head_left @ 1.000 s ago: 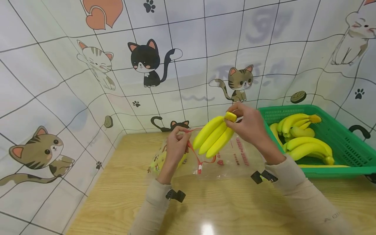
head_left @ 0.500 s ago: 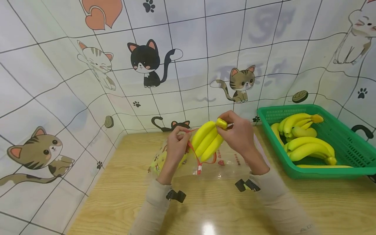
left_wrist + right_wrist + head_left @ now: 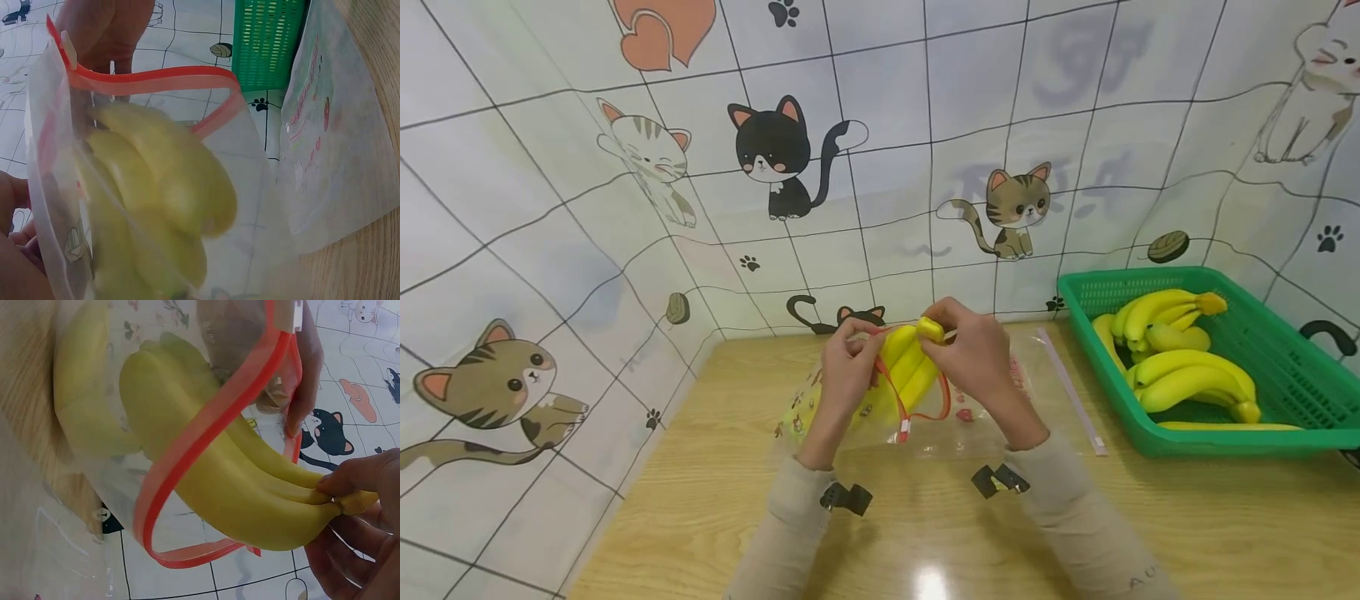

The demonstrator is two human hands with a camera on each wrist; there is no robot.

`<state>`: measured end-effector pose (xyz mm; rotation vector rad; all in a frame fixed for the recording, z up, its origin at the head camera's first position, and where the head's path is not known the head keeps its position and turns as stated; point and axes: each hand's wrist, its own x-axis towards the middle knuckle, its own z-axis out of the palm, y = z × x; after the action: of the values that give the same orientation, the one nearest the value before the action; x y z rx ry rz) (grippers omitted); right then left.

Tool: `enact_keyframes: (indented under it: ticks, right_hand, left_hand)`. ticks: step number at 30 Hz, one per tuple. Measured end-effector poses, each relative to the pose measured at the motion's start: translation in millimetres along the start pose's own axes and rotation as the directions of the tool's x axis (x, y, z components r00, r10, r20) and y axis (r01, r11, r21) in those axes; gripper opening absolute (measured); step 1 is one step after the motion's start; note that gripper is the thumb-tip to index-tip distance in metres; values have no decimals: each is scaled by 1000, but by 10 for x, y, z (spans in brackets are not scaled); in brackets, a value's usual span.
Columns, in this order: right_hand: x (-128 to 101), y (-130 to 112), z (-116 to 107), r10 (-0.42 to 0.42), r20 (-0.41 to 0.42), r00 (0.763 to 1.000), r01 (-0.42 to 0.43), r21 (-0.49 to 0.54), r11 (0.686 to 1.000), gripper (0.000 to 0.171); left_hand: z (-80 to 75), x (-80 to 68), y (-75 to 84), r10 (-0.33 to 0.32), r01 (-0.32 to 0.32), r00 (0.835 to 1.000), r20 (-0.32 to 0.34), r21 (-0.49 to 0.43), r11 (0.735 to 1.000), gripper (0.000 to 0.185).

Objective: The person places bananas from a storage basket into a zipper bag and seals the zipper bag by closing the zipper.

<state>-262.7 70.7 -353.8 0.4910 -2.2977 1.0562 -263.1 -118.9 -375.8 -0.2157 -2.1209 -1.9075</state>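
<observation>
Halfway there, we hold the bag (image 3: 850,408) mouth open with our left hand (image 3: 844,367) while our right hand (image 3: 977,362) grips the banana bunch (image 3: 910,367) by its stem, partly inside.

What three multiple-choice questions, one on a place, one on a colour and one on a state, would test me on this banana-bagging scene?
1. Where is the green plastic basket?
A. at the table's right, by the wall
B. on the floor
C. at the table's left edge

2. What colour is the clear plastic bag's zip rim?
A. blue
B. red
C. black

3. How far in is the yellow banana bunch?
A. wholly outside
B. sealed inside
C. partly in, stem end out

Answers: 1 A, it stands right, by the cat-tiled wall. 2 B, the rim loops red around the bunch. 3 C, the right hand pinches the stem outside while the left hand holds the mouth.
</observation>
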Motion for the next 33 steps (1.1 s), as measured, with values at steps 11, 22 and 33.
enact_keyframes:
  ticks: [11, 22, 33]
  right_hand:
    - [-21, 2, 201, 67, 75, 995, -72, 71, 995, 33]
    - [-48, 42, 342, 59, 181, 982, -94, 193, 977, 27]
    - [-71, 88, 436, 98, 241, 966, -147, 195, 970, 29]
  left_hand:
    - [-16, -27, 18, 5, -5, 1000, -5, 3, 1000, 8]
    - [-41, -23, 42, 26, -26, 1000, -3, -23, 999, 10]
    - [-15, -51, 186, -22, 22, 1000, 6, -45, 999, 12]
